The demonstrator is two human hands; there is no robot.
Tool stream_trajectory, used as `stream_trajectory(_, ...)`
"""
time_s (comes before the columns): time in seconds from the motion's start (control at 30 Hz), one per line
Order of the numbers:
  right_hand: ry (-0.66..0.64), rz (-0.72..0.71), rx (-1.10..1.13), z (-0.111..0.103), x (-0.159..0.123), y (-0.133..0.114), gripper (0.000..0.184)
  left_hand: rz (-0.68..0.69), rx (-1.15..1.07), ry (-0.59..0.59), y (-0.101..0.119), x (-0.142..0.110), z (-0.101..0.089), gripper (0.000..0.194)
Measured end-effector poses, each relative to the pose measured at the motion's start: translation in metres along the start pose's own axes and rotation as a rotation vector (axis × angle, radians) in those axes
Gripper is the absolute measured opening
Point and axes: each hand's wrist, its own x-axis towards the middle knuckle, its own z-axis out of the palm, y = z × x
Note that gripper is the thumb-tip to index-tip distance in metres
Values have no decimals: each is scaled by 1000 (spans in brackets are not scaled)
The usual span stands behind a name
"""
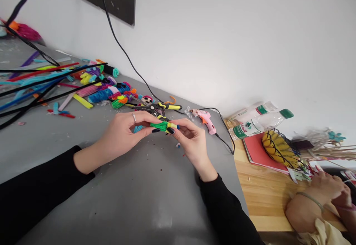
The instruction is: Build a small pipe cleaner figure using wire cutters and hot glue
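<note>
Between my two hands is a small green and yellow pipe-cleaner piece (pixel 160 126), fuzzy and tightly wound. My left hand (pixel 124 130), with a ring on one finger, pinches its green end. The fingertips of my right hand (pixel 190 137) grip the yellow end, where a bit of dark blue also shows. Just behind the piece lie wire pliers (pixel 155 108) with black and yellow handles. A light blue fuzzy bit (pixel 137 128) shows beneath my left hand. A pink glue gun (pixel 206 121) rests on the grey table, right of and beyond my right hand.
Loose pipe cleaners (pixel 36 78) and several wound colourful pieces (pixel 102 92) crowd the left back. A black cord (pixel 122 48) hangs down the wall. On the wooden table at right are plastic bottles (pixel 250 124), a red folder (pixel 258 150), a yellow basket (pixel 278 149) and another person's hands (pixel 325 185).
</note>
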Motion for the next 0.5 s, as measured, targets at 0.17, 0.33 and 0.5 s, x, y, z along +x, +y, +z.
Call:
stream_trajectory(0.17, -7, -14, -22, -4, 1, 2, 49, 1, 24, 24, 0, -1, 0, 18)
stream_trajectory(0.33, 54, 26, 34, -7, 4, 6, 43, -59, 29, 96, -3, -2, 0, 18)
stream_trajectory(0.5, 79, 41, 45, -7, 7, 7, 42, -104, -80, -52, -5, -3, 3, 29)
